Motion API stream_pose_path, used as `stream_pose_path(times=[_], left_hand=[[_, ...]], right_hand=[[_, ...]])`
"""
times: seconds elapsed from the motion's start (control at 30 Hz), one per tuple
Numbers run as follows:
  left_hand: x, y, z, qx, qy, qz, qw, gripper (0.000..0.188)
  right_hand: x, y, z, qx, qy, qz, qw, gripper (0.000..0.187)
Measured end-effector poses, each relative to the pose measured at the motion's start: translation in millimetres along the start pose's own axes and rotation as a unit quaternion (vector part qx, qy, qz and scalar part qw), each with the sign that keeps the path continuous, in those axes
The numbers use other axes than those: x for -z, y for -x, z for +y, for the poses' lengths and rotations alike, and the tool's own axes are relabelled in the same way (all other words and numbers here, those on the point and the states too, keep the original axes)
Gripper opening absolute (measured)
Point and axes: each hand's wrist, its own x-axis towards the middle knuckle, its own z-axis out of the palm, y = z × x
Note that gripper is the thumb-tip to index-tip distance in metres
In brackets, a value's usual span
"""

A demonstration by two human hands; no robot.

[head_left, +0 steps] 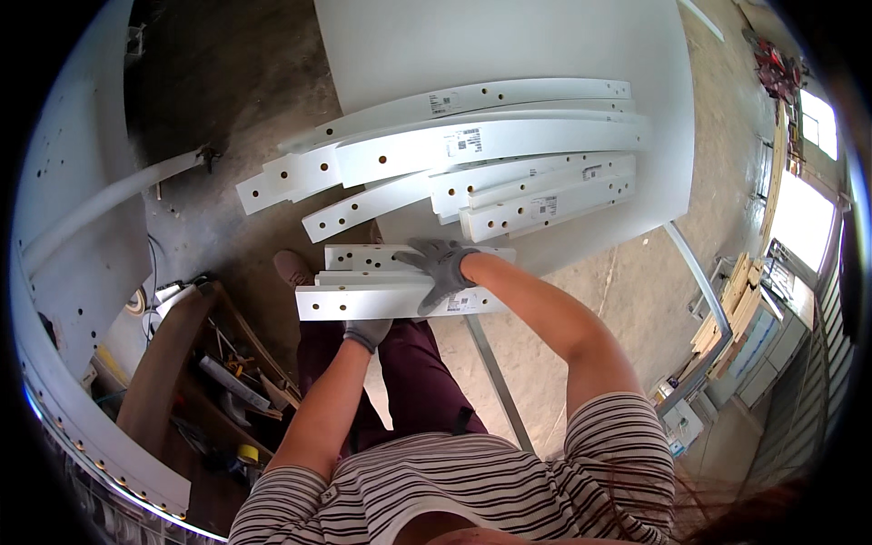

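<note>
My grey-gloved right hand (440, 265) lies spread over a stack of flat white boards with round holes (377, 301), close in front. My grey-gloved left hand (367, 333) is at the near edge; I can't tell if it pinches. The boards look stiff, smooth, maybe heavy, so I'd hold both long edges. Beyond, longer white boards (409, 158) lie across a big pale table (509, 41).

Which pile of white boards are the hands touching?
The board pile nearest the striped shirt: the left hand and right hand touch it; the other piles lie untouched.
</note>
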Motion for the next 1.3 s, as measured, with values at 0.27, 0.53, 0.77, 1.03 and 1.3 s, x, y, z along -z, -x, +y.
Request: stream_pose_path(times=[0.27, 0.53, 0.77, 1.03, 1.3], left_hand=[[-23.2, -5.6, 24.9, 0.123, 0.483, 0.076, 0.864, 0.059], [6.1, 53.2, 36.1, 0.077, 0.497, -0.026, 0.864, 0.059], [-11.1, 129.1, 207.5, 0.008, 0.599, -0.111, 0.793, 0.052], [11.8, 253.9, 352.7, -0.375, -0.013, 0.109, 0.920, 0.038], [102.3, 473.9, 436.0, -0.437, -0.310, 0.470, 0.701, 0.028]], right_hand=[[-23.9, -22.2, -50.4, 0.002, -0.038, 0.031, 0.999, 0.101], [-16.4, 13.6, -142.0, 0.023, -0.058, 0.066, 0.996, 0.096], [24.3, 109.1, -220.0, 0.090, -0.016, 0.151, 0.984, 0.096], [107.9, 204.7, -392.9, 0.229, -0.026, 0.116, 0.966, 0.095], [96.2, 167.0, -661.4, 0.359, 0.105, 0.007, 0.927, 0.082]])
